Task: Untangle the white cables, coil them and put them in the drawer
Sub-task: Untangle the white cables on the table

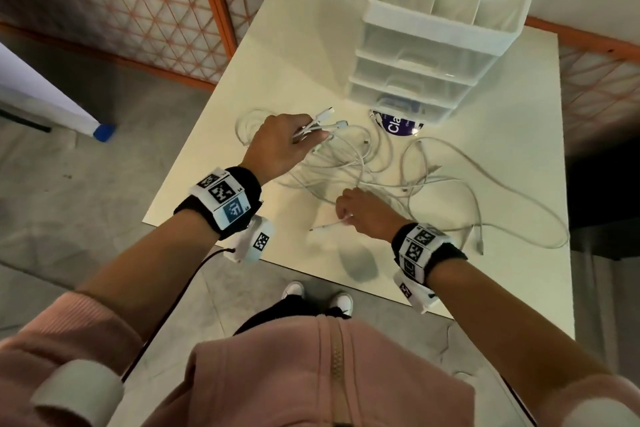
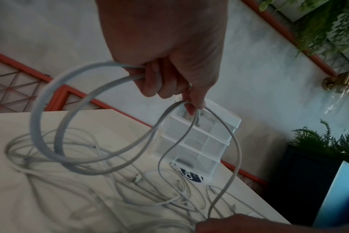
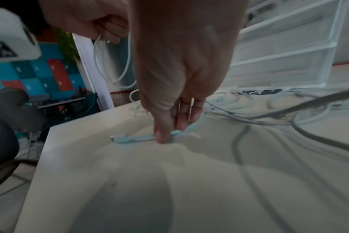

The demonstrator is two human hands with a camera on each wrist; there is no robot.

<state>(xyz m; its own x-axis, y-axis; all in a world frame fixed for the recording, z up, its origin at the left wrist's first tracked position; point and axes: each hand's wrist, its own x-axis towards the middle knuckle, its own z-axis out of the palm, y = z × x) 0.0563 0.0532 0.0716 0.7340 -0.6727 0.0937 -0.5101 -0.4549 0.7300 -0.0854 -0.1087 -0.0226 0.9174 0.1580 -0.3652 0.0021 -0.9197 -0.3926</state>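
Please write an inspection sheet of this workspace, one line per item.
Surface: white table, cables spread across it.
Job's things: tangled cables; drawer unit, drawers closed.
Clutter: purple label at the unit's base.
Hands: left hand grips several cable ends; right hand pinches one cable end on the table.
Cables: none coiled yet.
Surroundings: orange lattice fence, grey floor.

Pink zipped hoodie, sleeves pushed up past the elbows, black wristbands with white fiducial-marker plates, white camera pod under each wristband, black cable off the left pod, white shoes below the hoodie
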